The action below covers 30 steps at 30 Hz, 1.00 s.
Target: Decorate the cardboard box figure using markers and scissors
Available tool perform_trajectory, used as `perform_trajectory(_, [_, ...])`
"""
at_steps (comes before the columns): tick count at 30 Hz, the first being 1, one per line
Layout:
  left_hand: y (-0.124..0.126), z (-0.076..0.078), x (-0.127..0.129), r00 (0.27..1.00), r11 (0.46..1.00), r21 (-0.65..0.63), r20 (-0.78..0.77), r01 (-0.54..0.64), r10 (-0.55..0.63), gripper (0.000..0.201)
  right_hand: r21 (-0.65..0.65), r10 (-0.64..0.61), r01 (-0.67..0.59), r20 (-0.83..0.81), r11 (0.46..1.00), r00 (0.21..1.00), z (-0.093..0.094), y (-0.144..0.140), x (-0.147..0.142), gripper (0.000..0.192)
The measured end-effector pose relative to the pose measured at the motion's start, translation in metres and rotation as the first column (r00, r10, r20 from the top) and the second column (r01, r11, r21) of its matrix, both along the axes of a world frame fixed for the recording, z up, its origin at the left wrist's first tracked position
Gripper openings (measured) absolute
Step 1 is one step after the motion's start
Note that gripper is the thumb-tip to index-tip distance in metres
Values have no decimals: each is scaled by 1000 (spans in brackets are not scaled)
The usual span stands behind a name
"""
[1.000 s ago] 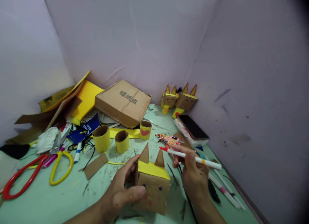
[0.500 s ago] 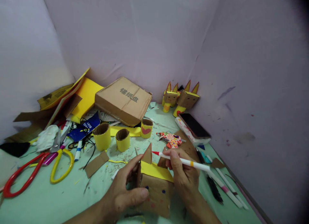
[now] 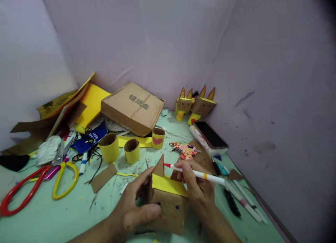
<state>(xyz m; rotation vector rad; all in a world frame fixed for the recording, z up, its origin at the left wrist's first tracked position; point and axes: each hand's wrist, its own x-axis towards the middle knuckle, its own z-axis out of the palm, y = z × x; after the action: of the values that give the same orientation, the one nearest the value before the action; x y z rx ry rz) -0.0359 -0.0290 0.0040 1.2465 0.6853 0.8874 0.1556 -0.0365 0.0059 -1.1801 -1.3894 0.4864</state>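
Observation:
My left hand (image 3: 136, 201) grips the left side of a small cardboard box (image 3: 172, 208) with a yellow top, dark blue eye dots and faint red marks. A pointed cardboard ear (image 3: 159, 166) stands up from its top. Pinched in my right hand (image 3: 198, 183) is a white felt-tip marker (image 3: 207, 176) with a red tip, which is at the ear's right edge; whether it touches cannot be made out. A second ear is partly hidden behind my right fingers. Beyond the box stand yellow-covered cardboard rings (image 3: 132, 152), one bearing a red heart.
At left lie red-and-yellow-handled scissors (image 3: 65, 181), a blue packet (image 3: 90, 137) and cardboard sheets. A flat cardboard box (image 3: 132, 108) sits at the back. Finished eared figures (image 3: 202, 106) stand by the wall. A phone (image 3: 211, 134), a patterned piece (image 3: 186, 150) and pens (image 3: 232, 202) lie right.
The whole view has shifted slightly. The marker tip stays close to the ear's right edge, and both hands keep their holds.

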Motion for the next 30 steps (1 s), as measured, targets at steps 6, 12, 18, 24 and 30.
perform_trajectory(6, [-1, -4, -2, 999, 999, -19, -6, -36, 36, 81, 24, -61, 60, 37, 998, 997, 4, 0, -2, 42])
perform_trajectory(12, [0, -3, -1, 999, 999, -6, -20, -42, 42, 83, 5, -43, 43, 8, 999, 999, 1, 1, -2, 43])
perform_trajectory(18, [1, -3, -1, 1000, 1000, 1, -4, -10, 10, 81, -11, -2, 1, -52, 1000, 999, -5, 1, 0, 30])
perform_trajectory(24, [1, -3, -2, 1000, 1000, -7, -16, -10, 10, 83, 17, -51, 51, -1, 999, 999, 4, -1, -3, 39])
perform_trajectory(30, [1, -3, -2, 1000, 1000, 13, -21, 5, -5, 83, 50, -39, 38, 32, 998, 999, 7, 0, -3, 43])
